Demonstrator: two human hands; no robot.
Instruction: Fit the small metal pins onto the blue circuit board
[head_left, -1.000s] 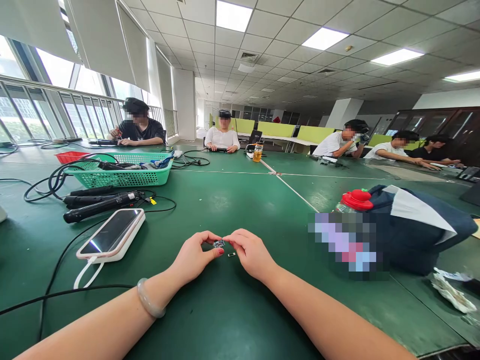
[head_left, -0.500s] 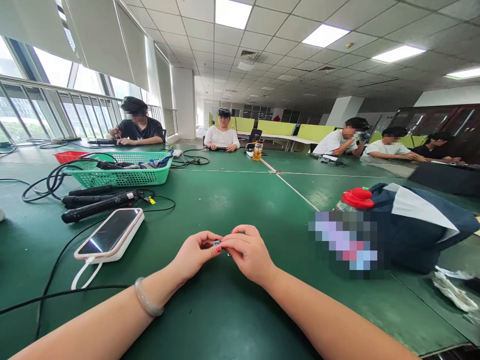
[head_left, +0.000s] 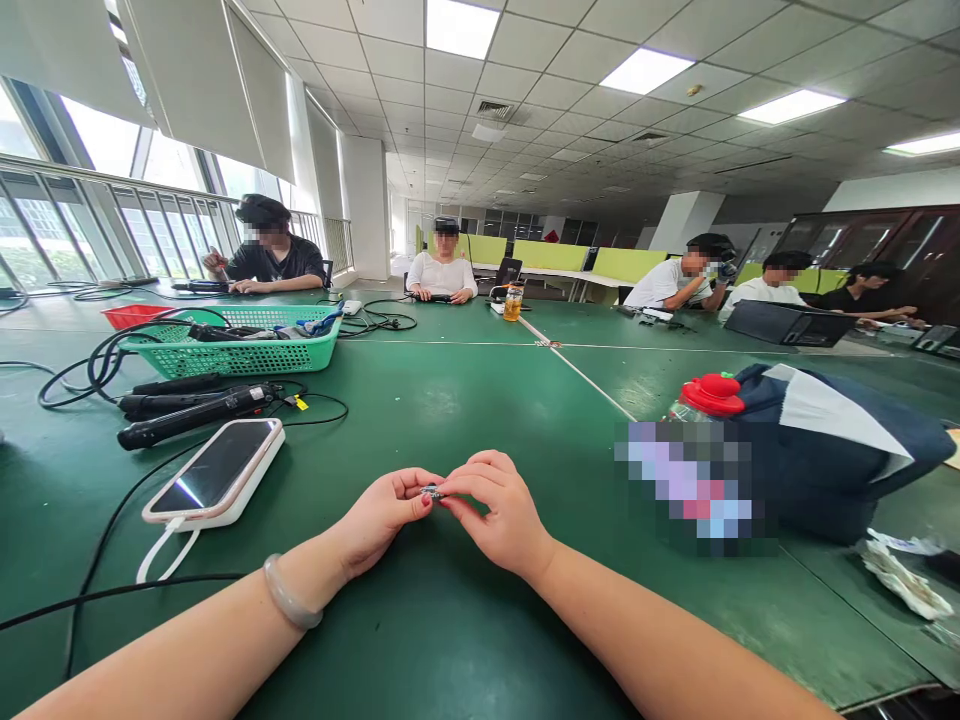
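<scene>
Both my hands meet low over the green table [head_left: 465, 400] near its front middle. My left hand [head_left: 382, 515] pinches a small dark metallic part [head_left: 431, 492] between thumb and forefinger. My right hand [head_left: 499, 510] pinches the same part from the right, its fingers curled in. The part is tiny and mostly covered by my fingertips. A pale bangle [head_left: 289, 600] sits on my left wrist.
A phone on a white power bank [head_left: 217, 483] lies left of my hands, its cable running forward. Behind it lie black handheld tools [head_left: 191, 412] and a green basket [head_left: 240, 345]. A bottle with a red cap [head_left: 709, 395] and a dark bag [head_left: 832, 450] lie to the right. Several people sit at the far side.
My right hand has closed in over the part and my fingers now pinch it tighter together. The small piece that lay on the table beside my right hand is no longer visible.
</scene>
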